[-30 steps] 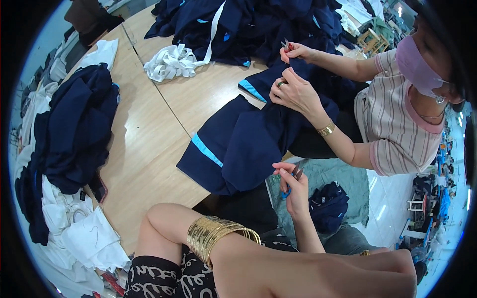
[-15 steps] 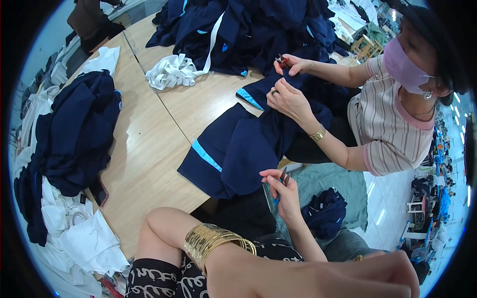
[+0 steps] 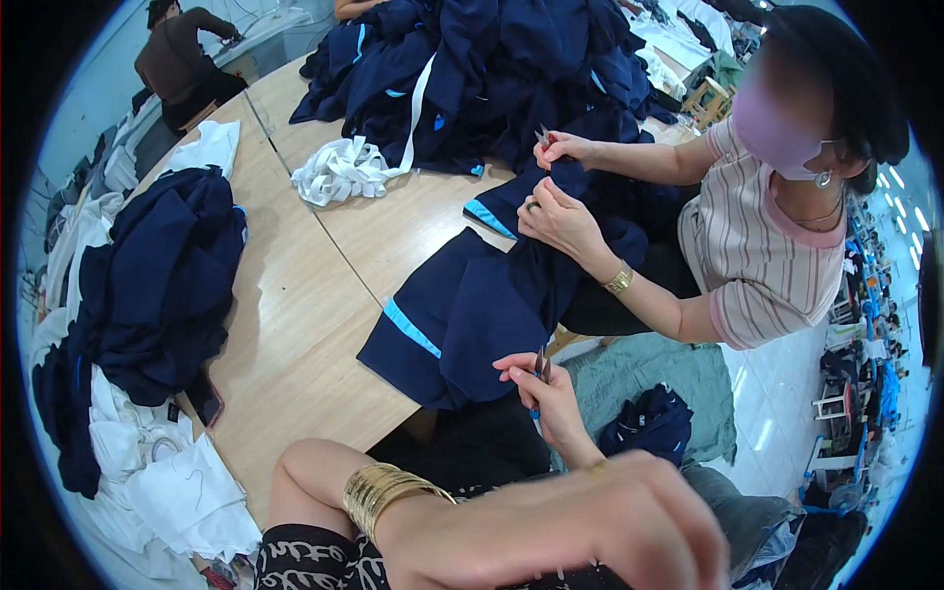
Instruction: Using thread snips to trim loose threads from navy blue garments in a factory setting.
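Note:
My right hand is closed around small thread snips with a blue handle, blades pointing up. It hangs beside the near edge of a navy garment with light blue bands, apart from the cloth. My left arm, with gold bangles at the wrist, crosses in front of my body to the right. My left hand is close to the camera and blurred, its fingers bent downward; whether it holds anything is hidden. A co-worker's hand pinches the garment, and their other hand holds red-handled snips.
A big heap of navy garments covers the table's far side, beside a coil of white tape. More navy clothes and white cloth lie at the left. A navy bundle rests on green cloth at the right.
My left hand has swung leftward and is now in front of my right forearm. My right hand has dropped slightly with the snips. The co-worker's hand with snips has shifted a little left.

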The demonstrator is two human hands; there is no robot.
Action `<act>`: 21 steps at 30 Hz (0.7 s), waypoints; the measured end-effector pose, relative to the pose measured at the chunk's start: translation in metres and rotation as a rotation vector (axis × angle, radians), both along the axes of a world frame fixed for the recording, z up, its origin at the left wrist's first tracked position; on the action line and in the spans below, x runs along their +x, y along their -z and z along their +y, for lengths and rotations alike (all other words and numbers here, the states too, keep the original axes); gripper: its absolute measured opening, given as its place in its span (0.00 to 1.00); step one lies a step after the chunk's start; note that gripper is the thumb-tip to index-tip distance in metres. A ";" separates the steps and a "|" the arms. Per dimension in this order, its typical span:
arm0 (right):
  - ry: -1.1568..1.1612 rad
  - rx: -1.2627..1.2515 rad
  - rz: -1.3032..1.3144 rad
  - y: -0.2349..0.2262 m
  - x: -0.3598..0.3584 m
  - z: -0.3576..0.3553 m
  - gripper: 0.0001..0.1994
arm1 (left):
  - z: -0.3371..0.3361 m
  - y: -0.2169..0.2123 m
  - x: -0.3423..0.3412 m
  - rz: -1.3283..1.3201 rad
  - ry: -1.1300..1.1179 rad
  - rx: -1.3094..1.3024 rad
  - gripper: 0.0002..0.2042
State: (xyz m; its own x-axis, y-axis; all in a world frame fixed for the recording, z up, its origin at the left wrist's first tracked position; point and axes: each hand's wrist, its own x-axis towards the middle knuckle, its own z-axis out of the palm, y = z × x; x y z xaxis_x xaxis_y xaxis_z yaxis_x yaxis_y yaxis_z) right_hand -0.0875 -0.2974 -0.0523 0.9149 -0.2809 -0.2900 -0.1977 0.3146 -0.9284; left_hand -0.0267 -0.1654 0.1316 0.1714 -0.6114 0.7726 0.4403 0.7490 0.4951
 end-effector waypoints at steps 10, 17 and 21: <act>-0.095 -0.011 0.046 0.011 0.002 0.007 0.09 | 0.029 0.037 0.005 -0.190 -0.156 0.188 0.18; -0.173 -0.049 0.050 0.010 0.004 0.014 0.09 | 0.035 0.037 0.003 -0.229 -0.192 0.199 0.11; -0.245 -0.043 0.046 0.017 0.003 0.011 0.08 | 0.040 0.063 0.005 -0.160 -0.267 0.416 0.09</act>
State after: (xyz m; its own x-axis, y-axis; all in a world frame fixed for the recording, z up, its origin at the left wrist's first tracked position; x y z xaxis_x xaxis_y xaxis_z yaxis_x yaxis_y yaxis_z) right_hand -0.0844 -0.2863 -0.0693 0.9433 -0.0653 -0.3255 -0.3056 0.2122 -0.9282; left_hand -0.0218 -0.1255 0.0688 0.2628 -0.8237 0.5025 0.1554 0.5502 0.8205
